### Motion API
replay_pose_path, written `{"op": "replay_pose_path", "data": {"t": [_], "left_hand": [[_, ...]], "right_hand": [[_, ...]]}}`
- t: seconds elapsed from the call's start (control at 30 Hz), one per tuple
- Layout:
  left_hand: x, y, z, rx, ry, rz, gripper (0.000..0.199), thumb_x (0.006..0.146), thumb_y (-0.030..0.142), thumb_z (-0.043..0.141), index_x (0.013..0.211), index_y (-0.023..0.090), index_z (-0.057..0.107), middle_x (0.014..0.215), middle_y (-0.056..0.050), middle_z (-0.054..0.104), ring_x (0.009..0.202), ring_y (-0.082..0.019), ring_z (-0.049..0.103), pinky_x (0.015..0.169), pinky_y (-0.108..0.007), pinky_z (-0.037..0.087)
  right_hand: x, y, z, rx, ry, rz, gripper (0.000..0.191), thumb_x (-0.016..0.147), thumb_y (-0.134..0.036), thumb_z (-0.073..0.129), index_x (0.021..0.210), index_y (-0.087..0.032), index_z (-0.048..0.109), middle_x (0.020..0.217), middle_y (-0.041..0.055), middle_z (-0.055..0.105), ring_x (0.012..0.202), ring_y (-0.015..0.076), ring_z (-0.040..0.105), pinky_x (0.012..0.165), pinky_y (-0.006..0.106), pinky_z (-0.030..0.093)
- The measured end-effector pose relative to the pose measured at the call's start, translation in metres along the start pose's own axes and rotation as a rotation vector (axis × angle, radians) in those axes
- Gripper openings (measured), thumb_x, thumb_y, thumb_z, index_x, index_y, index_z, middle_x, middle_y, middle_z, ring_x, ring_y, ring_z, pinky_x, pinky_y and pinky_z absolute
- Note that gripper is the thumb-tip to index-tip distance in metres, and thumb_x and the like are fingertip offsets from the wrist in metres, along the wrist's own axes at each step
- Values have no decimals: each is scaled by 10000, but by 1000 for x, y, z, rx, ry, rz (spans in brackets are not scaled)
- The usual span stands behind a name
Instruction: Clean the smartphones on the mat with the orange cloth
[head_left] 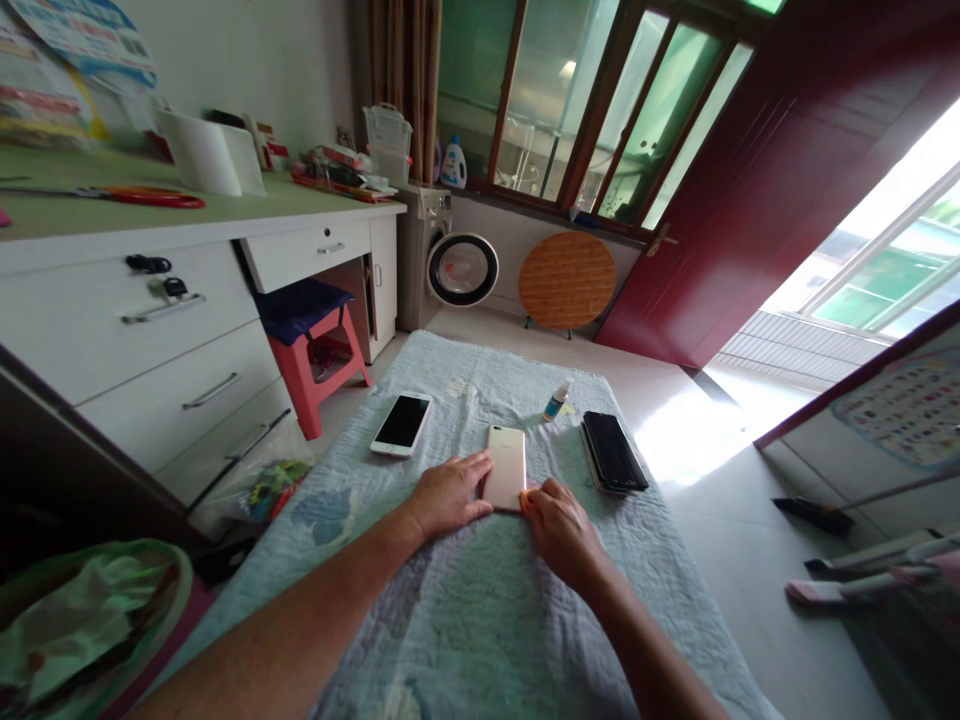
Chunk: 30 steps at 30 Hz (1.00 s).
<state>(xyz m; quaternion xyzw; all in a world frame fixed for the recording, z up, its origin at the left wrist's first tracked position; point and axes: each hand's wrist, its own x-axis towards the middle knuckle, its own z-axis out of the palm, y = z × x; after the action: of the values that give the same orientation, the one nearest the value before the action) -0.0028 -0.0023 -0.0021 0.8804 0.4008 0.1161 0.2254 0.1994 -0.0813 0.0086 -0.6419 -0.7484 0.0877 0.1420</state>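
Observation:
A gold phone (507,466) lies back side up on the cloth-covered table (465,620), between my hands. My left hand (450,492) rests at its left edge, fingers on the phone and thumb near its lower corner. At the lower right edge, my right hand (562,525) has its fingers closed on a small orange item (525,497), mostly hidden. To the left lies a white phone (403,425) with a dark screen. A small bottle (556,400) stands behind and to the right. Farther right is a black phone (615,450) on top of another flat item.
A green-topped desk (285,205) stands at the left, with a red stool (315,350) beside it. At the lower left is a bin (184,600). An open washing machine (424,250) and a round wooden board (568,280) are beyond the table.

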Motion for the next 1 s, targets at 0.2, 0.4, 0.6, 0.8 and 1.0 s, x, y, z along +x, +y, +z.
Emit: {"op": "replay_pose_path", "data": {"t": [0.2,0.4,0.6,0.8,1.0], "left_hand": [[0,-2,0,10,1,16,658,779,406,659,1376,214,459,1502,-75,405,1320,-275,452,1090,-367,364],[4,-7,2,-18,-10,-2,503,874,300,507,1370,224,482,1495,-34,420,1322,-217,454,1088,-324,361],[5,-6,0,-30,-33,-11,535,839,245,535,1372,225,487,1503,-35,406,1341,-212,430,1102,-323,340],[7,-4,-4,-45,-68,-26,497,860,219,498,1356,203,512,1500,-53,407,1344,-206,430,1114,-312,322],[7,-8,0,-72,-26,-11,531,849,128,437,1372,193,502,1480,-47,436,1337,-179,438,1126,-288,304]], "right_hand": [[-16,-10,-9,47,-15,-30,266,962,-217,443,778,-208,635,871,30,577,819,141,519,742,229,367],[-5,-8,-8,4,-41,-72,136,929,-197,503,825,-206,590,895,26,595,823,145,518,727,234,357],[11,-17,-5,-102,-99,-146,96,902,-188,551,818,-195,596,892,36,601,827,156,519,713,249,351],[23,-38,10,-73,-47,-231,70,894,-164,550,877,-186,614,914,44,606,821,158,527,712,258,359],[33,-48,19,32,26,-246,102,883,-142,548,944,-194,611,1006,44,617,875,157,536,729,247,362]]}}
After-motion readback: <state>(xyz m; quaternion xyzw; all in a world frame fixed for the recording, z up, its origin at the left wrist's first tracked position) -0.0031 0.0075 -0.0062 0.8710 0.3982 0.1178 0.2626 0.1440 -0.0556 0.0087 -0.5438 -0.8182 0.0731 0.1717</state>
